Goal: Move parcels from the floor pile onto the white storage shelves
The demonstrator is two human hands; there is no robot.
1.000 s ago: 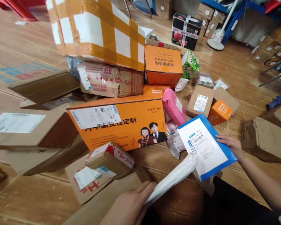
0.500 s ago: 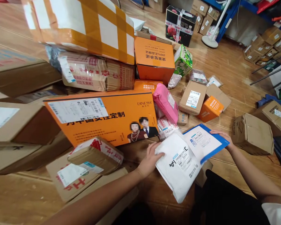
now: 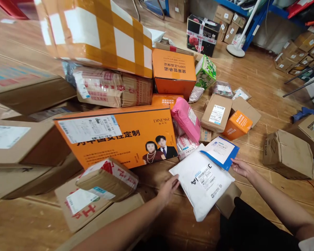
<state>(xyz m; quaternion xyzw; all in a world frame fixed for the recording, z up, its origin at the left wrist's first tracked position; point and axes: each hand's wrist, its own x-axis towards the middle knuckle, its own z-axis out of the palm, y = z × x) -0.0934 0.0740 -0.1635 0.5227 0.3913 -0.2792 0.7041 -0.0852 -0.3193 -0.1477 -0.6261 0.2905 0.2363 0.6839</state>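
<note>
My left hand (image 3: 168, 190) has its fingers closed at the left edge of a white plastic mailer bag (image 3: 202, 184), which bears a printed label and large black marks. A small brown box (image 3: 229, 200) shows partly from under the bag. Between thumb and fingers, my right hand (image 3: 241, 168) pinches the lower right corner of a flat blue-and-white document envelope (image 3: 222, 153). The envelope overlaps the bag's upper right part, label side up.
On the left are a large orange box (image 3: 115, 139), a taped white carton (image 3: 94, 35) and stacked brown cartons (image 3: 10, 139). Ahead lie a pink parcel (image 3: 185, 118) and a labelled brown box (image 3: 216, 113). Another brown carton (image 3: 288, 153) sits right on the wood floor.
The envelope has moved left and turned, now lying over the white bag's upper edge instead of behind its right side. My right hand came left with it; my left hand slid down the bag's edge.
</note>
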